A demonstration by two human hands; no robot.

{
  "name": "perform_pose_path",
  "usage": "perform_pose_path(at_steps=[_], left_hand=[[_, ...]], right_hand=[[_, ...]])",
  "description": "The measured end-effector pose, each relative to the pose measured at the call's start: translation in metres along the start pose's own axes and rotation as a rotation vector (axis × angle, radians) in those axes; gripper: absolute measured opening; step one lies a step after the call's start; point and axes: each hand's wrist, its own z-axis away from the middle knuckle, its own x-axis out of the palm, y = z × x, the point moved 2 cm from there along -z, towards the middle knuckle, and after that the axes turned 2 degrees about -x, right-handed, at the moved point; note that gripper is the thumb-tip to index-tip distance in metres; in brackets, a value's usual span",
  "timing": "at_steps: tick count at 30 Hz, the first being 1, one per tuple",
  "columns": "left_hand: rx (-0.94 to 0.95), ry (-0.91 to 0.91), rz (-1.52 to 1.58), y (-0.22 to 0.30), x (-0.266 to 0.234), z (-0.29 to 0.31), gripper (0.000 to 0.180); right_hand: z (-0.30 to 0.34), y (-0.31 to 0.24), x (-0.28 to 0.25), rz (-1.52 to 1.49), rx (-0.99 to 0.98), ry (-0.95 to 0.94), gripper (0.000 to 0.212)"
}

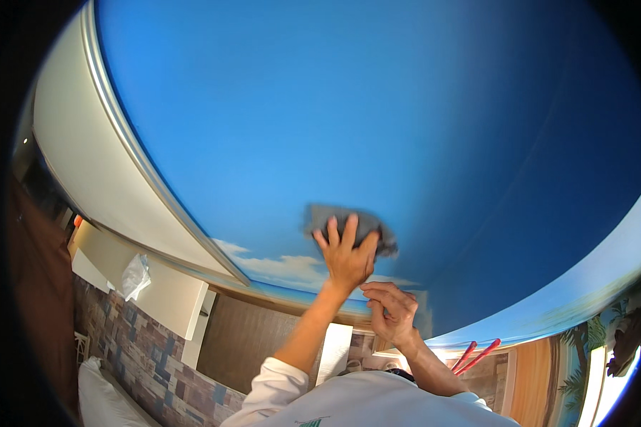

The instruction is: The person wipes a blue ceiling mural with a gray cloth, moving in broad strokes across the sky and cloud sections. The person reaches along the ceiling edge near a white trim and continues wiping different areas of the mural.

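My left hand (350, 257) lies spread over a dark grey cloth (327, 213) and presses it flat against a large blue surface (320, 107) printed with sky. The cloth's edges stick out past my fingertips and are slightly blurred. Low on the print, white clouds (285, 269) show to the left of my left wrist. Just right of that wrist is my right hand (393, 310), with its fingers curled in toward the thumb. I make out nothing in it.
A pale metal-coloured frame (132, 142) edges the blue surface on the left, beside a cream panel (78, 135). Below are a crumpled white plastic bag (136, 276), a patchwork-patterned wall (149, 334) and white bedding (107, 391). Red handles (477, 356) show at lower right.
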Motion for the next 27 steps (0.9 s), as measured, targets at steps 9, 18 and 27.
perform_pose_path(at_steps=[9,18,27], left_hand=[[0.079,-0.059,0.046,0.055,-0.022,-0.119,0.022],[0.225,-0.067,0.172,0.04,0.037,0.111,0.03],[0.356,-0.125,0.181,0.107,-0.005,-0.113,0.031]], right_hand=[[0.002,-0.01,-0.018,0.011,-0.033,0.216,0.02],[0.014,-0.006,-0.031,0.046,0.057,0.165,0.023],[0.007,-0.016,-0.044,0.029,-0.068,0.226,0.022]])
